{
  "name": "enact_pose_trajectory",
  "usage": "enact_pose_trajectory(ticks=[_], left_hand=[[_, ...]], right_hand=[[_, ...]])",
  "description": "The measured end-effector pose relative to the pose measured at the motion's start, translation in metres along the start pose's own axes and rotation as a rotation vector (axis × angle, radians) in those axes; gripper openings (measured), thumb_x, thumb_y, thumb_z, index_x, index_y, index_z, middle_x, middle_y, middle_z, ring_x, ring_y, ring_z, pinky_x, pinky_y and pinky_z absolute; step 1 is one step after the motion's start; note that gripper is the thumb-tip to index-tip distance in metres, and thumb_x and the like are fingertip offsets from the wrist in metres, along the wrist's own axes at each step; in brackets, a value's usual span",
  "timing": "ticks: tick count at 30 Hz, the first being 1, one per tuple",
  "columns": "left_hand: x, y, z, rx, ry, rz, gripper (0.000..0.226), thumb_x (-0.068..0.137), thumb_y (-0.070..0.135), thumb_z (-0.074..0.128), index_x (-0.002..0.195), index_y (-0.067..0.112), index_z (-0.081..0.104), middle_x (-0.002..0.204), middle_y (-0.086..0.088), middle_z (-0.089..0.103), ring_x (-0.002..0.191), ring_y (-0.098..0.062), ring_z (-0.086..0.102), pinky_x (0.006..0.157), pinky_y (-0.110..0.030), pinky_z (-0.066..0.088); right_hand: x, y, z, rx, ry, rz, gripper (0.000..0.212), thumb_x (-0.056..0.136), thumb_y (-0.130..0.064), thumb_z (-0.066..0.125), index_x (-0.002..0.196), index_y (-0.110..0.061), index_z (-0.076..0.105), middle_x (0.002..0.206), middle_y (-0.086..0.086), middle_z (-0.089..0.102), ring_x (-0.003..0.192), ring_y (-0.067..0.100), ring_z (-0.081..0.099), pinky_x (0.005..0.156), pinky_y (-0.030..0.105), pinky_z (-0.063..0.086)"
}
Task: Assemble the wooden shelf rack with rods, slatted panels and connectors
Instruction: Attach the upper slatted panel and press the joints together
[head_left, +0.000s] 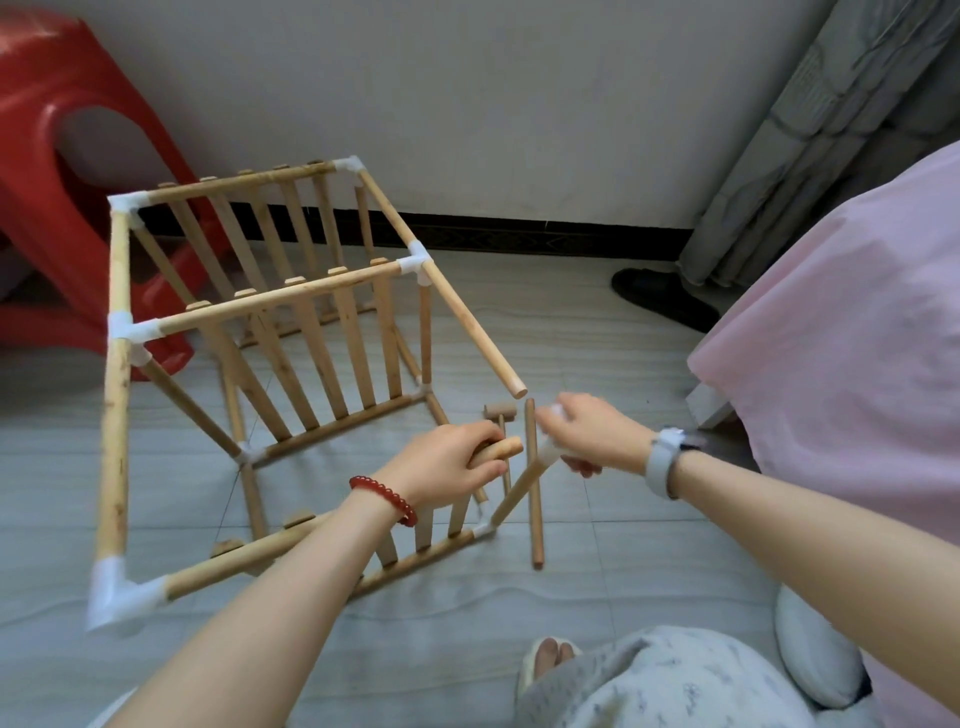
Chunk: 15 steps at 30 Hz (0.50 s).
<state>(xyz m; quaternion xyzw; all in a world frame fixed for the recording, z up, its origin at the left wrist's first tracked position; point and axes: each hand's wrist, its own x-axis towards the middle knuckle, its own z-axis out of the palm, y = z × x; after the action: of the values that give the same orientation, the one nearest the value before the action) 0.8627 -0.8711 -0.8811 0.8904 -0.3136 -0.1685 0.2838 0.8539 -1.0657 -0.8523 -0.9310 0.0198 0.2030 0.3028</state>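
Observation:
The part-built wooden rack (270, 306) lies on its side on the tiled floor, with slatted panels and white corner connectors (120, 590). One long rod (467, 322) sticks out from a connector with its end free. My left hand (452, 462) grips the end of the nearest panel's top rod (501, 449). My right hand (592, 434) holds a white connector (548, 449) on the tip of a short slanting rod (519, 491). A loose rod (534, 483) and a small wooden mallet (500, 414) lie on the floor between my hands.
A red plastic stool (67, 171) stands behind the rack at the left. A pink-covered bed (852, 332) fills the right side, with a dark slipper (660, 296) by the curtain. My knee and slippered foot (545, 660) are at the bottom.

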Motion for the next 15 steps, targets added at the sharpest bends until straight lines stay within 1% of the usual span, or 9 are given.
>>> enact_pose_trajectory(ticks=[1,2,4,7,9,10,12,13,15], left_hand=[[-0.001,0.002,0.002,0.066,0.022,0.018,0.021,0.094,0.035,0.050,0.113,0.025,0.053,0.093,0.013,0.060,0.082,-0.006,0.056,0.066,-0.018,0.040],[-0.001,0.003,0.004,0.133,0.061,0.040,0.024,0.094,0.034,0.048,0.117,0.027,0.051,0.097,0.012,0.061,0.086,-0.008,0.057,0.067,-0.021,0.042],[0.001,0.007,0.008,0.224,0.137,0.073,0.025,0.094,0.031,0.045,0.118,0.028,0.050,0.100,0.011,0.063,0.087,-0.012,0.060,0.066,-0.026,0.045],[0.007,0.010,0.015,0.243,0.154,0.033,0.025,0.093,0.038,0.046,0.115,0.030,0.052,0.101,0.011,0.062,0.090,-0.014,0.060,0.067,-0.026,0.042],[0.012,0.013,0.016,0.243,0.126,-0.011,0.036,0.090,0.047,0.050,0.122,0.029,0.050,0.105,0.012,0.059,0.097,-0.013,0.058,0.076,-0.029,0.041],[0.016,0.016,0.016,0.244,0.118,-0.020,0.040,0.089,0.048,0.051,0.123,0.028,0.050,0.102,0.012,0.058,0.098,-0.013,0.057,0.078,-0.031,0.040],[0.025,0.024,0.017,0.248,0.139,-0.012,0.035,0.090,0.046,0.051,0.118,0.026,0.056,0.096,0.013,0.059,0.097,-0.012,0.057,0.081,-0.031,0.040],[0.029,0.029,0.018,0.243,0.153,-0.003,0.031,0.091,0.045,0.051,0.113,0.026,0.059,0.098,0.012,0.062,0.098,-0.013,0.058,0.084,-0.032,0.041],[0.034,0.038,0.023,0.193,0.194,0.013,0.027,0.091,0.044,0.050,0.106,0.024,0.060,0.101,0.010,0.065,0.099,-0.014,0.058,0.089,-0.033,0.038]], right_hand=[[0.003,-0.001,-0.009,0.172,0.025,0.082,0.036,0.098,-0.035,0.037,0.085,-0.005,0.053,0.048,0.001,0.052,0.034,0.010,0.043,0.036,0.018,0.036],[0.006,-0.001,-0.020,0.302,0.042,0.151,0.036,0.097,-0.035,0.038,0.084,-0.004,0.054,0.044,0.000,0.050,0.033,0.010,0.041,0.036,0.017,0.034],[0.007,-0.003,-0.038,0.419,0.016,0.236,0.035,0.096,-0.039,0.042,0.085,-0.008,0.054,0.043,0.000,0.050,0.036,0.011,0.043,0.038,0.018,0.036],[0.002,-0.005,-0.038,0.373,-0.034,0.229,0.034,0.097,-0.042,0.040,0.088,-0.011,0.053,0.047,0.000,0.053,0.040,0.014,0.046,0.042,0.020,0.039],[-0.004,-0.006,-0.027,0.331,-0.032,0.190,0.030,0.097,-0.036,0.038,0.087,-0.010,0.050,0.048,0.001,0.051,0.038,0.013,0.043,0.040,0.019,0.035],[-0.007,-0.007,-0.023,0.295,-0.023,0.155,0.029,0.097,-0.033,0.037,0.086,-0.009,0.048,0.050,0.002,0.050,0.036,0.012,0.040,0.039,0.019,0.033],[-0.010,-0.011,-0.021,0.232,0.002,0.080,0.027,0.096,-0.031,0.038,0.084,-0.008,0.046,0.054,0.005,0.048,0.034,0.008,0.037,0.037,0.016,0.029],[-0.011,-0.014,-0.024,0.237,0.030,0.064,0.026,0.096,-0.031,0.038,0.083,-0.009,0.045,0.054,0.004,0.047,0.033,0.006,0.038,0.036,0.015,0.029],[-0.014,-0.019,-0.035,0.292,0.103,0.062,0.026,0.096,-0.031,0.038,0.082,-0.010,0.046,0.048,-0.001,0.047,0.032,0.005,0.038,0.035,0.013,0.028]])
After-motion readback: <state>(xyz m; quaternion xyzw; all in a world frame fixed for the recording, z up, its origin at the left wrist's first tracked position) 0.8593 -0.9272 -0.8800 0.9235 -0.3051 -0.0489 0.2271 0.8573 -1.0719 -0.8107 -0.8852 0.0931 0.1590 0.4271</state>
